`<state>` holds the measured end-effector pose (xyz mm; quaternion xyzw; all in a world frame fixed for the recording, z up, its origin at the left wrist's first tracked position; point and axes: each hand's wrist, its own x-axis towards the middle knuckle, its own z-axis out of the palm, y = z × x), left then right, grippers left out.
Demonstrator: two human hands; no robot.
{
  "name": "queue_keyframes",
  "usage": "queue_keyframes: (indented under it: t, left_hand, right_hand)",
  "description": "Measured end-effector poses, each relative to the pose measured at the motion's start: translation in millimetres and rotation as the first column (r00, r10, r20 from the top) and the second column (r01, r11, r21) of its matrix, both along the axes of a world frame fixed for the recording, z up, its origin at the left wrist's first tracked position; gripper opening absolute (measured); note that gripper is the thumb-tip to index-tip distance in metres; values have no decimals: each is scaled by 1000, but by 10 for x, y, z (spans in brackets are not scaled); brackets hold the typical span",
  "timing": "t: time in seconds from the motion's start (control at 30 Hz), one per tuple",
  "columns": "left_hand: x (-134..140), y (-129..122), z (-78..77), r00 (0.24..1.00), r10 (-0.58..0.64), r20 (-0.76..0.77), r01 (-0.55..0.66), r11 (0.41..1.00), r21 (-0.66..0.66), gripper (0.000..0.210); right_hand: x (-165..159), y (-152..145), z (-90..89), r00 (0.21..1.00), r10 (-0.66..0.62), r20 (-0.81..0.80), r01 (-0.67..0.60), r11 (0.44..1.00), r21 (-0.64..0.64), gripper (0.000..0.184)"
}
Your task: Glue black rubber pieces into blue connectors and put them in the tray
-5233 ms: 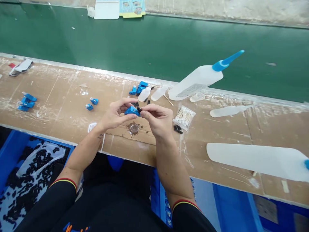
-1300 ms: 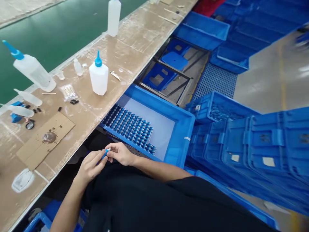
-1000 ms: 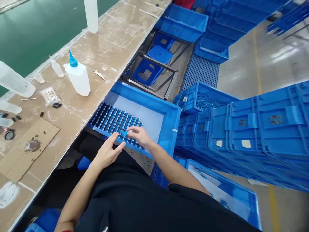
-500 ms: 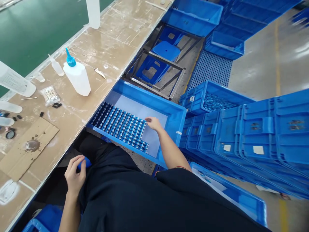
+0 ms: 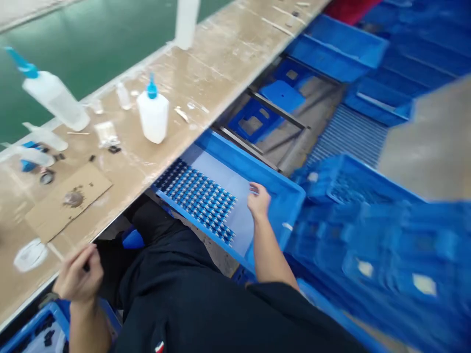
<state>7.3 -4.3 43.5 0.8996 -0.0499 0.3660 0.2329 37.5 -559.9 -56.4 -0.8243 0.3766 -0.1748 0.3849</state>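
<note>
My left hand (image 5: pixel 81 274) is at the near edge of the workbench, above a blue crate (image 5: pixel 55 311) with small black parts in it. Its fingers are curled to a pinch, and whatever is between them is hidden. Over the bare liner of a large blue tray (image 5: pixel 253 157) hovers my right hand (image 5: pixel 259 201), fingers loosely bent and apart, with nothing visible in it. To its left, rows of small blue and black parts (image 5: pixel 206 198) with pale tips stand in the tray.
On the workbench (image 5: pixel 228 63) are a white squeeze bottle (image 5: pixel 153 117) with a blue nozzle, a bag of cotton swabs (image 5: pixel 106 133) and a stained piece of cardboard (image 5: pixel 90 184). Stacked blue crates (image 5: pixel 386 240) line the right side. A blue stool (image 5: pixel 282 95) stands behind the tray.
My right hand has drawn away from the rows of parts, to the right. My left hand has moved from beside my leg toward the bench edge and lower crate. The view has shifted.
</note>
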Motion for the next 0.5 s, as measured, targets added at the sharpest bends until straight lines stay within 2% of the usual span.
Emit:
queue_keyframes:
  t: [0.03,0.1,0.13,0.17,0.2,0.23,0.27,0.3,0.37,0.4,0.43,0.5]
  left_hand:
    - [-48,196,102,983,184,20,-184,983,-2,21]
    - [-137,586,333,859,508,55,-501,859,-110,21]
    - [-167,779,446,793,602,93,-580,793,-187,25]
    - [-184,974,545,739,661,135,-632,748,-202,27]
    - [-189,1169,623,702,695,155,-680,719,-143,29]
    - [-186,1361,675,688,717,111,-712,697,-89,29]
    - [-176,1541,697,677,736,24,-733,676,-73,30]
    - [-159,1700,690,680,727,-96,-733,679,-48,32]
    - [-95,1926,606,675,685,-275,-715,699,-11,39]
    - [-46,1991,542,672,667,-323,-705,709,-1,42]
    - [16,2028,474,675,639,-370,-685,729,9,45]
    - [158,2051,350,677,572,-462,-646,763,-1,54]
  right_hand:
    - [56,154,161,998,-2,56,5,999,-46,44]
    - [232,547,459,981,29,193,-8,994,-108,39]
    - [346,784,594,944,72,323,-27,990,-142,32]
    - [469,1047,719,892,172,418,-124,982,-141,24]
    - [595,1334,836,818,298,491,-257,954,-152,16]
    - [717,1638,945,716,437,545,-410,894,-178,11]
    - [835,1951,1043,594,570,567,-564,798,-213,9]
    - [952,2262,1129,458,681,571,-689,678,-257,9]
    - [1195,2840,1244,211,821,530,-834,434,-340,11]
    - [1329,3090,1272,121,860,496,-865,337,-372,11]
    - [1472,3308,1279,62,885,462,-880,267,-393,10]
    - [1775,3642,1245,22,921,388,-894,192,-404,13]
